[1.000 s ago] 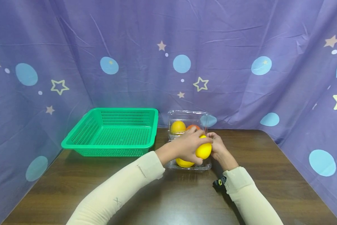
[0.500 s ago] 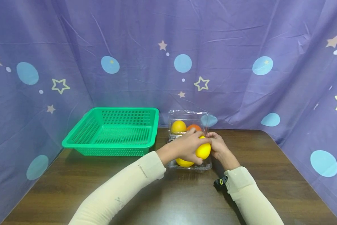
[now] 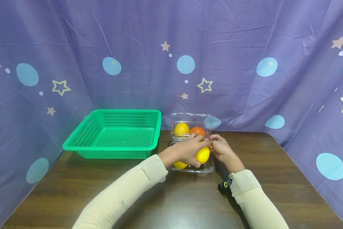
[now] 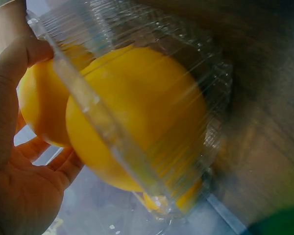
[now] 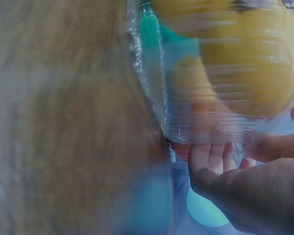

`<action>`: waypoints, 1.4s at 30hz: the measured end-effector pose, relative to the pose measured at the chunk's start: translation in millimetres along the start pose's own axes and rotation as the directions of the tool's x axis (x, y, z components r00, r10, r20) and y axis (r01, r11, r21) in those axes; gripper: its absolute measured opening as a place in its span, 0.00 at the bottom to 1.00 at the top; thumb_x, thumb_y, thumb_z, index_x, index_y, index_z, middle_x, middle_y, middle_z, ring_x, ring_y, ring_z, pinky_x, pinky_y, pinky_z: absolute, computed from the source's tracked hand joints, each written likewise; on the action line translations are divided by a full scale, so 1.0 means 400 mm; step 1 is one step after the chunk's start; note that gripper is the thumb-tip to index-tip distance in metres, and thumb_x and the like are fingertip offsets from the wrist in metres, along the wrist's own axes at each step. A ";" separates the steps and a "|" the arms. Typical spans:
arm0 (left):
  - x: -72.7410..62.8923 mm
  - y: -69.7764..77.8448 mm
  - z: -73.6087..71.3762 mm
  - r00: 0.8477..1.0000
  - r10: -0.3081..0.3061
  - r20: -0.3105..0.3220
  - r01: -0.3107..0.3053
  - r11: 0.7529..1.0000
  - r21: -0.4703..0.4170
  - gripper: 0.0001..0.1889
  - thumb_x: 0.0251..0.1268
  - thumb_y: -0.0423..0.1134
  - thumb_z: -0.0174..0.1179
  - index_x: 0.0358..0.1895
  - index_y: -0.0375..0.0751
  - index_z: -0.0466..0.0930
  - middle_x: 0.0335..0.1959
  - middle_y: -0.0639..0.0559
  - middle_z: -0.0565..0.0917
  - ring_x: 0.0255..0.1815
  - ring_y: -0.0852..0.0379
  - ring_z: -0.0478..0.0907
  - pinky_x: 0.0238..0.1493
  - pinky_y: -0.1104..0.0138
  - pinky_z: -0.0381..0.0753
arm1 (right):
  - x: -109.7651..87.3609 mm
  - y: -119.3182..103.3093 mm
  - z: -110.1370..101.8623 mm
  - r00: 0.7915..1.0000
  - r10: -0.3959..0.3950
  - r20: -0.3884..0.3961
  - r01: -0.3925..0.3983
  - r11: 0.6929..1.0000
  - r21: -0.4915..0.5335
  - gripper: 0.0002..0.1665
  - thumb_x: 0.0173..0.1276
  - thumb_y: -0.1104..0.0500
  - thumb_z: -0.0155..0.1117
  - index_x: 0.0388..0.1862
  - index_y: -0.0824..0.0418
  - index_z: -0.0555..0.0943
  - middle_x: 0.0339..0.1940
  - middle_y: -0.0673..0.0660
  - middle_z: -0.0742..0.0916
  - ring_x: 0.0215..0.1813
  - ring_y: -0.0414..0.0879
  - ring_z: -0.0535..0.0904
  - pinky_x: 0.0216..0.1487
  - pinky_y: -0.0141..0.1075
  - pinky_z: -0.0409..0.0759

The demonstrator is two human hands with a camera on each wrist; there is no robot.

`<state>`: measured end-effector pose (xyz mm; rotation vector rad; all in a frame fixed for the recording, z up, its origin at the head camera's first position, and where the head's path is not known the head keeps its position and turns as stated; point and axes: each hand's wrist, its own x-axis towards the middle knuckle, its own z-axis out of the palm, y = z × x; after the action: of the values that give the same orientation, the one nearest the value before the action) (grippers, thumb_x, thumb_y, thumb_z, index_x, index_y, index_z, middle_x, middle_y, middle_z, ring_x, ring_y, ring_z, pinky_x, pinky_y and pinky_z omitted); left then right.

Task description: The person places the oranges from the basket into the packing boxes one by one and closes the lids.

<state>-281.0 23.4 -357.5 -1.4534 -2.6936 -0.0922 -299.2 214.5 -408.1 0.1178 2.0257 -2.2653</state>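
Observation:
In the head view, my left hand (image 3: 187,151) grips a yellow round fruit (image 3: 203,155) low over the front half of a clear plastic clamshell box (image 3: 207,169). Another yellow fruit (image 3: 180,165) lies in that half, partly under the hand. My right hand (image 3: 222,151) pinches the box's right edge, its fingertips close to the left hand's. In the left wrist view, the gripped fruit (image 4: 41,103) is beside another fruit (image 4: 142,117) seen through the clear wall. The right wrist view shows fingers (image 5: 203,169) curled against the box's outer wall.
A yellow fruit (image 3: 181,129) and an orange-red one (image 3: 197,131) sit at the box's raised back half (image 3: 191,117); whether inside or behind it I cannot tell. Left of the box stands a green slotted basket (image 3: 114,149) on the brown wooden table (image 3: 188,200). A purple curtain (image 3: 231,95) hangs behind.
My left hand has shifted slightly left and down with the yellow fruit, lower into the box. My right hand stays at the box's right edge, its fingertips slightly further left.

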 end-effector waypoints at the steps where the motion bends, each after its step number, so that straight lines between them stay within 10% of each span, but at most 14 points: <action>1: 0.000 -0.002 0.004 1.000 -0.007 0.006 0.007 1.000 -0.006 0.47 0.48 0.55 0.76 0.75 0.53 0.67 0.71 0.48 0.70 0.67 0.48 0.64 0.62 0.58 0.75 | 0.000 0.000 -0.001 1.000 0.003 0.003 -0.003 1.000 0.000 0.10 0.72 0.73 0.53 0.42 0.61 0.65 0.25 0.49 0.74 0.23 0.37 0.68 0.29 0.28 0.68; 42: -0.001 -0.008 0.021 0.998 -0.036 0.050 0.041 0.994 -0.100 0.41 0.60 0.58 0.72 0.75 0.52 0.70 0.75 0.48 0.69 0.70 0.46 0.64 0.69 0.57 0.71 | 0.001 0.001 0.001 0.999 0.041 0.023 -0.041 0.999 0.017 0.09 0.76 0.70 0.55 0.42 0.61 0.65 0.32 0.51 0.80 0.30 0.39 0.77 0.34 0.31 0.71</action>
<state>-283.8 22.3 -365.8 -1.4482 -2.7947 -0.2009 -299.7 214.0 -408.7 0.1334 1.9737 -2.2500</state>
